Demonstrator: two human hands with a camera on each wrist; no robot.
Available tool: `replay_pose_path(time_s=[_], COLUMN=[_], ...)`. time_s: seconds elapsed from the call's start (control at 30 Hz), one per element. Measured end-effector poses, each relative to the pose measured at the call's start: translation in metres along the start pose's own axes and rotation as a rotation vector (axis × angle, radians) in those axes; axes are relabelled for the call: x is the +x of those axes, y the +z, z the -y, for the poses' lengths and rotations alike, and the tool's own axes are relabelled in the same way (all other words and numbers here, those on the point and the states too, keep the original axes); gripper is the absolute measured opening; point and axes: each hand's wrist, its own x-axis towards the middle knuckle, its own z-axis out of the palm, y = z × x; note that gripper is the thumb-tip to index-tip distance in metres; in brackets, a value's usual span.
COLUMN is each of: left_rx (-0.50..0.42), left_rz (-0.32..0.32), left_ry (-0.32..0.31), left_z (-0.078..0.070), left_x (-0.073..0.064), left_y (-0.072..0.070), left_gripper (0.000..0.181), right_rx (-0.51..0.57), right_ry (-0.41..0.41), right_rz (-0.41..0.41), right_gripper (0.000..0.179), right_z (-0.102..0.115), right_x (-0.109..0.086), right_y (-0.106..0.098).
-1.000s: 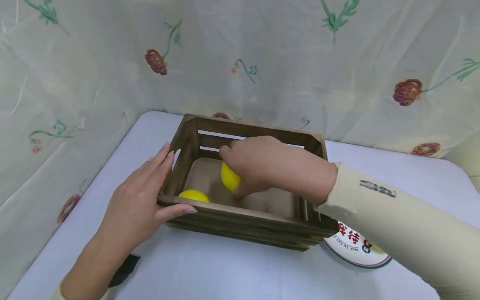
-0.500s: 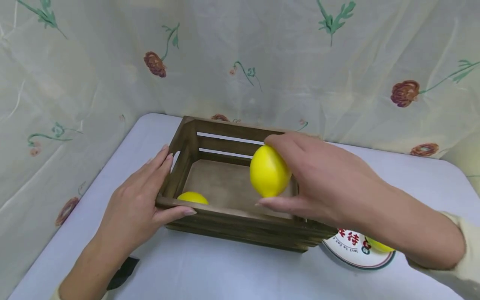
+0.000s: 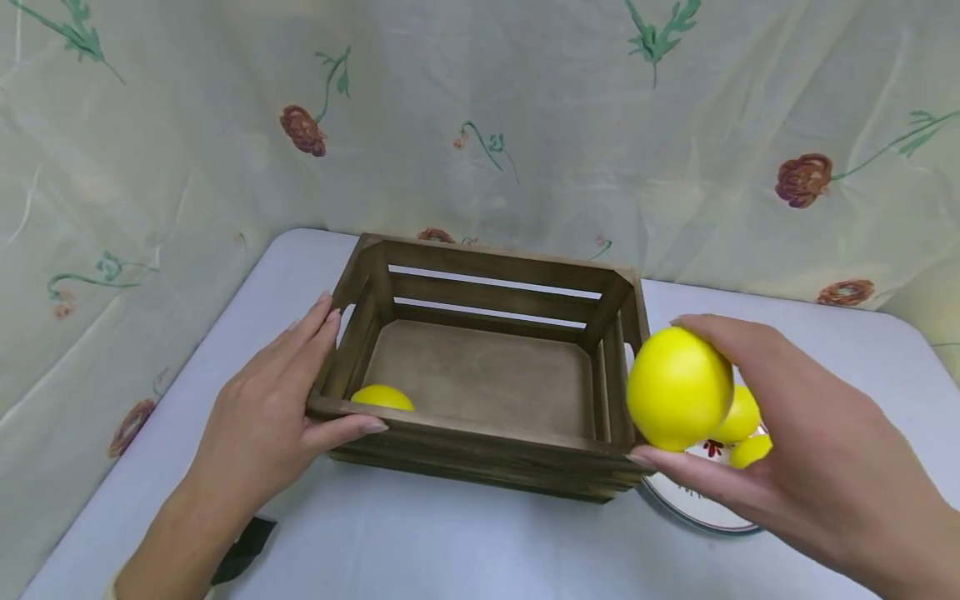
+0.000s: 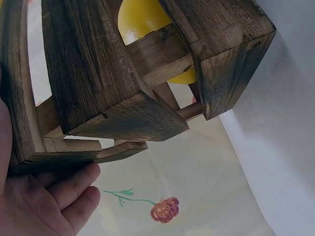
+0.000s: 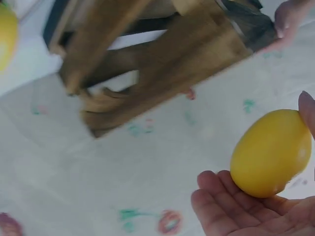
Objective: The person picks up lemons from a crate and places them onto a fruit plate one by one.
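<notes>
My right hand (image 3: 840, 467) pinches a yellow lemon (image 3: 678, 387) between thumb and fingers, just off the right end of a brown slatted wooden crate (image 3: 487, 429). The right wrist view shows this lemon (image 5: 270, 152) against the fingertips. My left hand (image 3: 262, 408) grips the crate's near left corner, thumb over the front rim and fingers along the left side. Another lemon (image 3: 382, 397) lies inside by that corner, partly hidden by the front wall. Behind the held lemon, two lemons, one of them this lemon (image 3: 741, 417), are at a round white plate (image 3: 693, 504), which my right hand partly covers.
A white cloth-covered table (image 3: 450, 542) carries the crate and plate. Pale flowered curtain fabric (image 3: 555, 150) hangs behind and along the left side. A dark flat item (image 3: 243, 550) shows beside the left forearm.
My right hand has lifted the lemon out of the crate and carried it right, towards the plate. The left hand keeps its place on the corner.
</notes>
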Motion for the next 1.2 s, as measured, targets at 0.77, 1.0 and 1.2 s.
replay_pose_path(time_s=[0.77,1.0,1.2], left_rx=[-0.004,-0.009,-0.021], left_rz=[0.076,0.073,0.047], left_ry=[-0.082,-0.079,-0.047], left_z=[0.0,0.0,0.0], left_x=[-0.004,-0.003,-0.001], left_y=[-0.004,-0.004,-0.002], left_gripper=[0.111,0.11,0.109], right_rx=[0.137,0.116,0.076], right_ry=[0.334,0.362,0.31], right_rz=[0.186,0.277,0.198], right_gripper=[0.088,0.087,0.081], right_z=[0.043,0.043,0.042], right_x=[-0.03,-0.031,-0.036], right_y=[0.01,0.031,0.04])
